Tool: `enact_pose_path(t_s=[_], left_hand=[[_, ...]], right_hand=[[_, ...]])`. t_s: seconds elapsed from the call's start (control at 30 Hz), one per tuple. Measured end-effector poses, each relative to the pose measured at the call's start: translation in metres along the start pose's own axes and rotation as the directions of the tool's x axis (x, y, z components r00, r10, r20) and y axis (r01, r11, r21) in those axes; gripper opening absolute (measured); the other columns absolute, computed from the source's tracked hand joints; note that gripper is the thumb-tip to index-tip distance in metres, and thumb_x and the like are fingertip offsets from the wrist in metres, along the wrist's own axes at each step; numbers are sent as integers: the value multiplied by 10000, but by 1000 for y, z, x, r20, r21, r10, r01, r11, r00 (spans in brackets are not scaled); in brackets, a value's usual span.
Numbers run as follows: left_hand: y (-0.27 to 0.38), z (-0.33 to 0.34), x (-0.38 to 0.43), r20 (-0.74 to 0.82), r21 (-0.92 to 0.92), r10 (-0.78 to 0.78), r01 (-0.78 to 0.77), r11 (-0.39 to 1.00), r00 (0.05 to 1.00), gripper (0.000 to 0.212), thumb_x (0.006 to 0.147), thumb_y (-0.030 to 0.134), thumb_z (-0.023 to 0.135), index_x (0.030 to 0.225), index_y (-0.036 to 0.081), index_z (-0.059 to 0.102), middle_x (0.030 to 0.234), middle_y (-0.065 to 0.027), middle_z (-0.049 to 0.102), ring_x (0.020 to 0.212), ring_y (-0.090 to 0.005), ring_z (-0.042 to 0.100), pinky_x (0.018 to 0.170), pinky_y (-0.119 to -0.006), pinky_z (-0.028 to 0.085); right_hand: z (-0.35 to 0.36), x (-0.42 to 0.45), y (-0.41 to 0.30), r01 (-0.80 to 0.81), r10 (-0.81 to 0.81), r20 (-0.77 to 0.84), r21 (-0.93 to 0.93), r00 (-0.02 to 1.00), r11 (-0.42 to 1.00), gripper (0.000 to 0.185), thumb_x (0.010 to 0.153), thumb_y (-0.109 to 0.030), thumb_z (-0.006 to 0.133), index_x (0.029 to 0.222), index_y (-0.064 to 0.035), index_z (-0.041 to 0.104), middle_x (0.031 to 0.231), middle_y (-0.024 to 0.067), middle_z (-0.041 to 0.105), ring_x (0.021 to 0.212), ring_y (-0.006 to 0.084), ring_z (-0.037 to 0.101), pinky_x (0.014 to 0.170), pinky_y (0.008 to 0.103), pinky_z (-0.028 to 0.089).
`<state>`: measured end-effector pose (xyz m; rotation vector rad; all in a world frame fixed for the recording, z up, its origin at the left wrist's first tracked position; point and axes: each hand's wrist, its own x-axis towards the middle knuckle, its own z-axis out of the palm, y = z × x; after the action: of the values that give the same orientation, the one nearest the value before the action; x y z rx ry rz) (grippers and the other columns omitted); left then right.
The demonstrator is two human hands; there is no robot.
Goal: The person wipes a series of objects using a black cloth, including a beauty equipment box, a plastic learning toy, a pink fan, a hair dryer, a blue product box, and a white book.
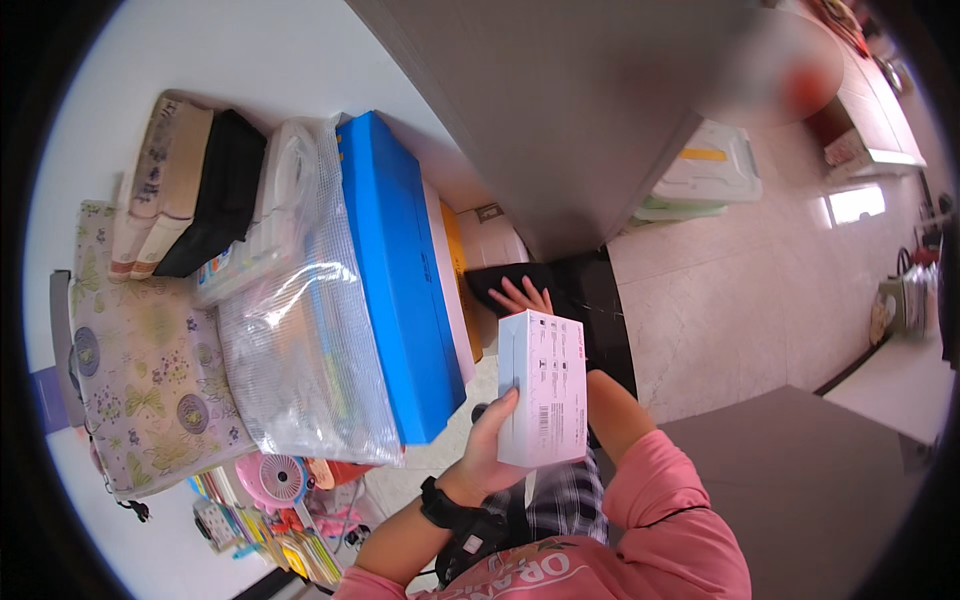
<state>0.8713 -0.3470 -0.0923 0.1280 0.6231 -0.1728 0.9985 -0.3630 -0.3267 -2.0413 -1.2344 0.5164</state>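
My left hand [488,442] grips a white cardboard box [551,390] by its lower left edge, thumb on the near side. Small icons, printed text and a barcode cover the face turned up to me. Beyond the box my right hand [525,295] reaches out with its fingers spread, over or against a dark, flat black item [499,279]; whether it presses on it cannot be told. The box hides much of my right palm and wrist. Beside that hand lies a glossy black slab [606,319].
Left of me are a blue file box [401,277], a yellow box [459,281], a clear mesh pouch [300,360], a black pouch [225,187], books [165,172] and a floral-covered object [150,375]. A pink fan [274,480] sits below. A grey panel [555,97] stands ahead, a lidded bin [709,169] beyond.
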Motion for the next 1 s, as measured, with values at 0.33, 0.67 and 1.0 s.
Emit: enact_pose_path(t_s=[0.33, 0.67, 1.0], left_hand=[[-2, -61, 29, -296, 0, 72, -75, 997, 953, 533, 875, 243, 525, 1332, 31, 352, 1284, -118, 480, 1167, -261, 489, 983, -408, 383], [-5, -57, 18, -346, 55, 122, -110, 992, 930, 553, 865, 160, 530, 1348, -7, 319, 1280, -141, 480, 1151, -261, 507, 979, -395, 400], [3, -68, 37, -295, 447, 325, -171, 878, 899, 724, 823, 165, 579, 1413, 20, 185, 1272, -113, 442, 1175, -208, 444, 995, -348, 350]], right_hand=[[19, 69, 26, 58, -50, 32, -341, 998, 938, 584, 851, -460, 503, 1394, -318, 342, 1479, -4, 263, 1356, 337, 199, 1062, 553, 181], [21, 91, 20, -1, 70, 168, -383, 983, 924, 731, 798, -421, 556, 1440, -275, 239, 1516, -3, 156, 1358, 369, 140, 1020, 594, 191], [18, 76, 39, 182, -173, 57, -232, 983, 956, 531, 763, -448, 595, 1243, -228, 545, 1447, 71, 285, 1372, 335, 149, 1074, 601, 108]])
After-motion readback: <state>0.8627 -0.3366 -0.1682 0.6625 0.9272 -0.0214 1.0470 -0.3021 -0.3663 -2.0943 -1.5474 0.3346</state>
